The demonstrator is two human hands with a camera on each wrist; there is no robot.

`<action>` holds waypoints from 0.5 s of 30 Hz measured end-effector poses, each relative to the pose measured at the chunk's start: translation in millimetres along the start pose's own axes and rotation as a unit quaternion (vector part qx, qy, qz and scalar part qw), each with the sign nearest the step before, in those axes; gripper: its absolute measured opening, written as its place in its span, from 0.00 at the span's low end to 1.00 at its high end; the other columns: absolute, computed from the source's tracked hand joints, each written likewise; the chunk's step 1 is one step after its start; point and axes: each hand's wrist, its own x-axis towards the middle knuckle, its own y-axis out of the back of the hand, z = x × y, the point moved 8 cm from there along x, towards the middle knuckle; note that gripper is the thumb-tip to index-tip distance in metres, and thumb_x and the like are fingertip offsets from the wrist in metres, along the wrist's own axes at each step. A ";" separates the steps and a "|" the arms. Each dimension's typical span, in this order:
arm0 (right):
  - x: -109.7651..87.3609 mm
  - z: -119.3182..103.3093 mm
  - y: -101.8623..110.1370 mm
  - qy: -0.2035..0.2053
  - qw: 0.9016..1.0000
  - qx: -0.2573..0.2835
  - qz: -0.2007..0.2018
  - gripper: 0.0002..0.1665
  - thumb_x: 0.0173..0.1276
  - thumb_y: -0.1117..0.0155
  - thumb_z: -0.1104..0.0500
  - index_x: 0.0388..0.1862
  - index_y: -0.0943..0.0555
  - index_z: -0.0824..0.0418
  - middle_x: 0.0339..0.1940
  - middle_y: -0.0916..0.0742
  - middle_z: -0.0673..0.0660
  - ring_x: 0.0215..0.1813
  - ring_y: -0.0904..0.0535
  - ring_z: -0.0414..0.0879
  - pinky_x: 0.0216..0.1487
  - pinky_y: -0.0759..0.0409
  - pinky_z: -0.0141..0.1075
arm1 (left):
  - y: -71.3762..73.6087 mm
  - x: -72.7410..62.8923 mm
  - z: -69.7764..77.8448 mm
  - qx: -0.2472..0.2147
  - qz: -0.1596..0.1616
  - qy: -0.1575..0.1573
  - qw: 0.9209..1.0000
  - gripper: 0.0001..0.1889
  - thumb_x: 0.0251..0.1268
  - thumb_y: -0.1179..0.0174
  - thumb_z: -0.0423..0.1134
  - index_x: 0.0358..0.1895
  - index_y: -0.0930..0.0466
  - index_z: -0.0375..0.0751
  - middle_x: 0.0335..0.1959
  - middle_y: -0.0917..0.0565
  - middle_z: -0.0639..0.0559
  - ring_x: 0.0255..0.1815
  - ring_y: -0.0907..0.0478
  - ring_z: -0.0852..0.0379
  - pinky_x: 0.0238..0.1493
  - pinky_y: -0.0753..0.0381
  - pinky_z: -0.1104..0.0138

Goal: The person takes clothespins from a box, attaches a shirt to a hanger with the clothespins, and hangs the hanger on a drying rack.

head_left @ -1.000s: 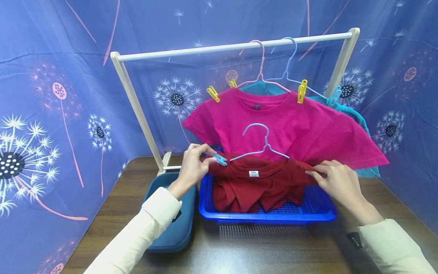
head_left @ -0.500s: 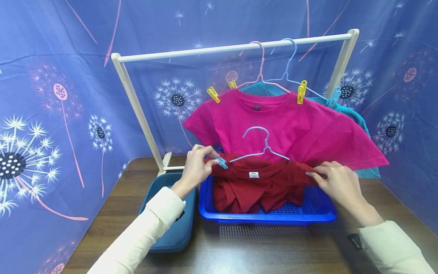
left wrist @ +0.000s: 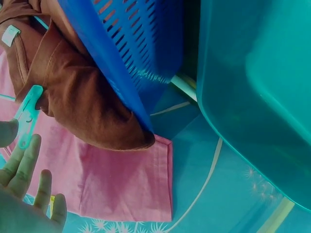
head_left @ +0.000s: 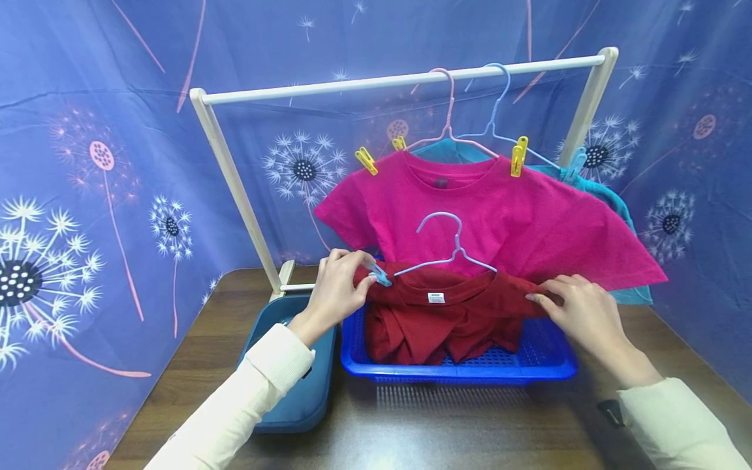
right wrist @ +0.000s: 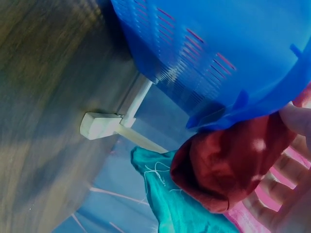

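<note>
My left hand (head_left: 342, 287) pinches a light blue clothespin (head_left: 380, 274) between thumb and fingers. Its tip sits right at the left shoulder of a dark red T-shirt (head_left: 446, 326), beside one end of a lilac wire hanger (head_left: 456, 245). In the left wrist view the clothespin (left wrist: 30, 116) overlaps the shirt's shoulder near the collar. On the other side, my right hand (head_left: 581, 313) grips the shirt's right sleeve (right wrist: 218, 165) between thumb and fingers. The hanger's hook stands up out of the neckline, and its lower part is hidden inside the shirt.
The shirt lies partly in a blue plastic basket (head_left: 458, 373). Left of it stands a teal bin (head_left: 294, 418). Behind, a pink T-shirt (head_left: 435, 215) with yellow clothespins (head_left: 518, 156) and a turquoise garment (head_left: 608, 196) hang from a wooden rack (head_left: 352, 85).
The clothespin has turned more upright in my left hand and come closer to the red shirt's shoulder. My right hand has stayed on the sleeve.
</note>
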 end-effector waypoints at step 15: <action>-9.5 18.9 3.8 -0.053 0.998 -0.003 -0.027 0.15 0.43 0.27 0.55 0.30 0.19 0.59 0.28 0.17 0.57 0.35 0.23 0.54 0.26 0.28 0.49 | 0.0 1.2 -3.3 0.018 -0.006 0.000 1.000 0.11 0.53 0.36 0.40 0.41 0.23 0.47 0.35 0.15 0.57 0.44 0.29 0.53 0.44 0.35 0.58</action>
